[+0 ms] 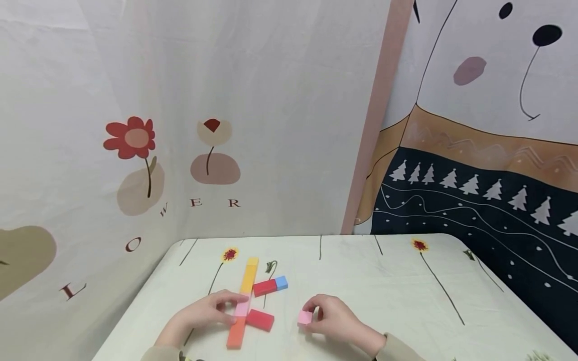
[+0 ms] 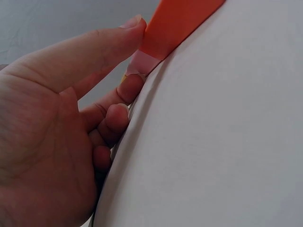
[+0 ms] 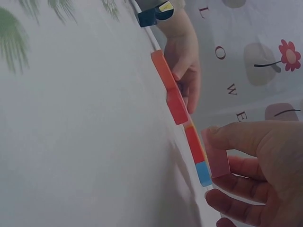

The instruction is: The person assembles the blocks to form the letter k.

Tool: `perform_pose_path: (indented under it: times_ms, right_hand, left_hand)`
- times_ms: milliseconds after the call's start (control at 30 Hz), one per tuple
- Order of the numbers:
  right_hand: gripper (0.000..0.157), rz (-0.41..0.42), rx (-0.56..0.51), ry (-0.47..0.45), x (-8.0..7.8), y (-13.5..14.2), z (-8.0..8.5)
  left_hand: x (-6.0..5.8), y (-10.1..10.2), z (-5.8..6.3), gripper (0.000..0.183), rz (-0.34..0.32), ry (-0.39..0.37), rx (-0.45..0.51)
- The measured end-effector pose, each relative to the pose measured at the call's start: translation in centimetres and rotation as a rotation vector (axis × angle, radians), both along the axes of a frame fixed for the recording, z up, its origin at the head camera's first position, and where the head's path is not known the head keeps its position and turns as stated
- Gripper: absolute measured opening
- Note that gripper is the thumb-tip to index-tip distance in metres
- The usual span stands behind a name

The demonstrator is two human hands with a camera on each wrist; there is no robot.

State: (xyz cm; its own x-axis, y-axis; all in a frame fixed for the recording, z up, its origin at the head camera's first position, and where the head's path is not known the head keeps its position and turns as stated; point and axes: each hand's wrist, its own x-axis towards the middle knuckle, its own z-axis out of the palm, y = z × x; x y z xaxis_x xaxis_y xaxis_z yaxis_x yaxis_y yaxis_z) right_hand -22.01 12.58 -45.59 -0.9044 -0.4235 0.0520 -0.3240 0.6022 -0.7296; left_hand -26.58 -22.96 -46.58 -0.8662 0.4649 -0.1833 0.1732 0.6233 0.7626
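Observation:
In the head view, a straight row of blocks lies on the table, with a yellow block (image 1: 249, 278) at its far part, a pink block (image 1: 242, 308) in the middle and an orange block (image 1: 236, 335) at the near end. My left hand (image 1: 205, 312) touches the row's left side, fingertips by the pink block and thumb where pink meets orange. Between thumb and fingers, my right hand (image 1: 336, 318) pinches another pink block (image 3: 218, 158), right of the row. Two red blocks, one farther (image 1: 264, 288) and one nearer (image 1: 260, 320), branch rightward; a blue block (image 1: 281, 283) ends the farther branch.
A pale cloth with printed flowers covers the table (image 1: 384, 286). Behind it hangs a white curtain (image 1: 289, 125) with flowers and letters, and a dark printed cloth (image 1: 474, 215) hangs at the right.

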Motion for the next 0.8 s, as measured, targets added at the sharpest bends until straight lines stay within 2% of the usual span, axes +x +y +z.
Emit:
perform_pose_path:
  times_ms: [333, 800]
  right_hand:
    - [0.028, 0.009, 0.031, 0.047, 0.0, -0.5, 0.2]
    - [0.028, 0.002, 0.054, 0.036, -0.1, -1.6, 0.3]
  left_hand:
    - [0.4, 0.2, 0.2, 0.048, 0.006, 0.004, -0.003]
    - [0.0, 0.0, -0.1, 0.049, 0.023, -0.008, -0.024]
